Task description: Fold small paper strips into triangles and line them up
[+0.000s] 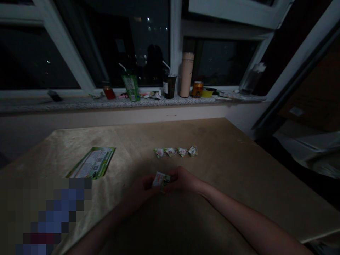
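Near the middle of the table, my left hand (139, 189) and my right hand (184, 180) hold a small printed paper piece (159, 179) between them. It is white, green and red, and too dim to read. My left fingers close on its left side, my right fingers on its right side. Just beyond my hands lies a row of several small folded triangular paper pieces (170, 152) with similar print, set close side by side. Left of my hands a flat green and white printed sheet (92, 163) lies on the table.
The table (225, 212) has a tan cover. Behind it, a speckled windowsill (151, 102) carries a green cup with a straw (131, 86), a dark drink cup (169, 86), a pink tall flask (186, 75), a gold can (197, 89) and a red jar (108, 92). A blurred-out patch covers the lower left.
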Motion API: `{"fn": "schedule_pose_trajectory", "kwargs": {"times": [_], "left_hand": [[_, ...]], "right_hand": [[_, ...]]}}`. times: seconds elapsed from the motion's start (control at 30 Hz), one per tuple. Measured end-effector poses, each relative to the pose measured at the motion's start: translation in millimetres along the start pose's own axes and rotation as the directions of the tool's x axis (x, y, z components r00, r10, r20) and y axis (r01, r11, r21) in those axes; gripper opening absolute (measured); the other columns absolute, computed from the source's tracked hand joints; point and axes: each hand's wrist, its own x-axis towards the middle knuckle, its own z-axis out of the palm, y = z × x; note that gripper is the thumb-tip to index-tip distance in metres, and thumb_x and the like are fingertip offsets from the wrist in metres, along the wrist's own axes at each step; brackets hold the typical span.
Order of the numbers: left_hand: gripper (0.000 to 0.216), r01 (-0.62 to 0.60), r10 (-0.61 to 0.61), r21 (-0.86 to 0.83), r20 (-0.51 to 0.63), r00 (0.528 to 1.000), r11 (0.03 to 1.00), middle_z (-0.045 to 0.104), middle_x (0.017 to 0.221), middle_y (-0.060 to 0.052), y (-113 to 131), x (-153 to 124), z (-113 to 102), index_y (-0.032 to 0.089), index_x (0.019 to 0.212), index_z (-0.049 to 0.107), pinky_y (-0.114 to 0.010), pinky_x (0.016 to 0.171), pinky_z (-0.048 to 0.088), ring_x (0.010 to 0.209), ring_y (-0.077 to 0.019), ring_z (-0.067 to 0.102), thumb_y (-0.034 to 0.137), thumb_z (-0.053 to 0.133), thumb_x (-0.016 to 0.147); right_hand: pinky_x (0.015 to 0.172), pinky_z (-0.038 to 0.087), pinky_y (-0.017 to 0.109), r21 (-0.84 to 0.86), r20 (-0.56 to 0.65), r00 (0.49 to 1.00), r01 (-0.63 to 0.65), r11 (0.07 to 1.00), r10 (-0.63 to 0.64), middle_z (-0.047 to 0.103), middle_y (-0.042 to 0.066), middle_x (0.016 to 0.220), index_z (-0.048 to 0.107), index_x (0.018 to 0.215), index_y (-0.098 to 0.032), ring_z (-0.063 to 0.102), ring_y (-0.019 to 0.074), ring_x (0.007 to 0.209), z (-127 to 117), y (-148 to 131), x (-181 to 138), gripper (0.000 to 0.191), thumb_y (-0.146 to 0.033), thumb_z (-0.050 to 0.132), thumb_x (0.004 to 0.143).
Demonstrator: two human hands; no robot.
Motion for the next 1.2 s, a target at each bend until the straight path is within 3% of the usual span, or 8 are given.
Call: {"fn": "schedule_pose_trajectory", "kwargs": {"times": [0.4,0.57,0.73,0.9,1.2], "left_hand": [[0.030,0.026,-0.021,0.094,-0.046,0.999,0.995,0.072,0.091,-0.006,-9,2,2,0.016,0.096,0.065,-0.034,0.074,0.050,0.086,-0.0274,0.066,0.034,0.068,0.072],[0.032,0.027,-0.025,0.087,-0.022,0.999,0.996,0.071,0.094,-0.008,-9,2,2,0.013,0.099,0.065,-0.033,0.075,0.049,0.087,-0.0278,0.066,0.032,0.065,0.074],[0.038,0.070,-0.071,0.030,0.024,0.997,0.997,0.072,0.095,-0.007,-7,3,-1,0.014,0.100,0.067,-0.032,0.075,0.049,0.088,-0.0268,0.066,0.044,0.058,0.078],[0.041,0.083,-0.084,0.036,0.032,0.996,0.996,0.072,0.098,-0.007,-6,4,-3,0.015,0.100,0.067,-0.033,0.078,0.048,0.092,-0.0277,0.065,0.042,0.068,0.069],[0.043,0.149,-0.143,0.162,-0.048,0.989,0.975,0.071,0.073,-0.003,-1,2,-4,0.015,0.084,0.073,-0.026,0.062,0.043,0.071,-0.0226,0.064,0.054,0.056,0.077]], "right_hand": [[0.057,0.046,0.024,-0.080,-0.036,0.999,0.012,0.997,-0.014,0.066,-0.001,0.066,0.069,0.076,-0.014,0.060,0.0135,0.058,4,3,1,0.041,-0.041,0.083,0.048],[0.055,0.046,0.023,-0.109,-0.051,0.998,0.021,0.994,-0.026,0.066,-0.002,0.066,0.069,0.076,-0.014,0.058,0.0125,0.056,5,6,2,0.034,-0.035,0.082,0.052],[0.051,0.042,0.020,-0.135,-0.068,0.997,0.011,0.991,-0.020,0.064,-0.003,0.061,0.068,0.073,-0.013,0.056,0.0105,0.053,6,4,1,0.022,-0.026,0.076,0.058],[0.050,0.043,0.021,-0.086,-0.109,0.994,0.003,0.996,-0.013,0.062,-0.004,0.057,0.067,0.070,-0.012,0.055,0.0102,0.050,9,-1,0,0.021,-0.024,0.076,0.055],[0.054,0.048,0.024,0.003,-0.134,0.991,-0.027,1.000,0.027,0.064,-0.003,0.061,0.069,0.068,-0.013,0.056,0.0103,0.051,10,2,2,0.031,-0.033,0.082,0.048]]}}
